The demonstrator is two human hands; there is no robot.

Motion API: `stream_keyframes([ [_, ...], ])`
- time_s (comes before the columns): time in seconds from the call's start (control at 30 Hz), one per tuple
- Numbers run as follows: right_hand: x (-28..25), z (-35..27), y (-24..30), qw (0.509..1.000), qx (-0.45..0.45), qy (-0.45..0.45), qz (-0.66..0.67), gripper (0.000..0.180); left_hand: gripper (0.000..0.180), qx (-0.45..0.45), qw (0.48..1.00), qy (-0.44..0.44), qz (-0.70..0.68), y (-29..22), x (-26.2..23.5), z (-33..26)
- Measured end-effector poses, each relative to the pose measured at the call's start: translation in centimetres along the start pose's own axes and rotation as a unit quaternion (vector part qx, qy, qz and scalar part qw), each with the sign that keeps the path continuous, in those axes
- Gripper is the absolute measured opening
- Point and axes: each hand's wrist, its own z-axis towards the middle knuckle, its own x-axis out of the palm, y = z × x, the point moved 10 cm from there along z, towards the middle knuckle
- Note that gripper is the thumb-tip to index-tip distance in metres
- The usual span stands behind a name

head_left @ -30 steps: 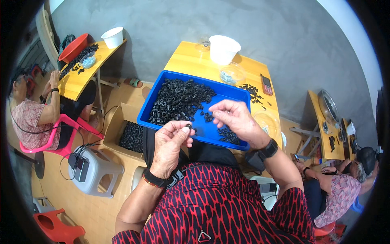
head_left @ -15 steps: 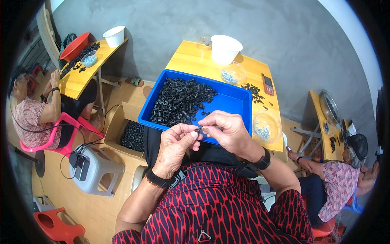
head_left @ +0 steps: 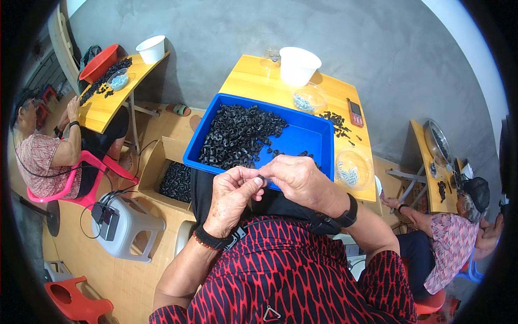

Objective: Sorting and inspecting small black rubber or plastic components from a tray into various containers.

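Note:
My left hand (head_left: 232, 198) is closed in a pinch on a small black plastic clip (head_left: 262, 178), held over the near edge of a blue tray (head_left: 310, 135). Against that clip press the thumb and fingers of my right hand (head_left: 302, 179); whatever they grip is hidden by the fingertips. Inside the tray, a heap of black plastic clips (head_left: 240, 135) fills the left side, with a few loose ones nearer my right hand. Right of the tray stands a clear bowl (head_left: 362, 156) holding silvery screws (head_left: 348, 175).
On the yellow table (head_left: 253, 73) are a white tub (head_left: 298, 67), another clear bowl of screws (head_left: 306, 101), scattered black parts (head_left: 337, 123) and a phone (head_left: 355, 112). A carton of black parts (head_left: 175, 181) and a grey stool (head_left: 127, 227) stand left. Co-workers sit at both sides.
My right hand has shifted slightly down and left, its fingertips now meeting the clip in my left hand. My left hand has barely moved.

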Motion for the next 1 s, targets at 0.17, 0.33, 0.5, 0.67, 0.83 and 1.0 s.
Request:
stream_keyframes([
  [0.17,0.6,0.5,2.0,0.994,-0.043,0.084,-0.063,0.031,0.011,-0.001,1.000,0.007,0.018,0.0,0.3,-0.3],
  [0.33,0.7,0.3,1.2,0.997,0.002,0.072,-0.033,0.033,0.010,-0.017,1.000,0.008,-0.014,0.4,0.3,-0.2],
  [0.5,0.2,0.0,0.6,0.998,0.047,0.023,0.028,0.029,0.006,-0.037,0.999,-0.006,-0.024,0.7,-0.4,0.0],
  [0.67,0.8,-1.3,-2.3,0.968,0.172,-0.010,0.184,0.026,0.005,-0.024,0.998,0.011,-0.060,0.5,0.0,0.1],
  [0.83,0.7,-1.5,-3.2,0.959,0.185,-0.021,0.214,0.014,0.007,-0.028,0.996,0.027,-0.080,0.5,0.1,0.1],
  [1.0,0.2,-1.2,-2.9,0.974,0.153,-0.033,0.166,0.012,0.008,-0.035,0.995,0.037,-0.080,0.4,0.5,0.1],
])
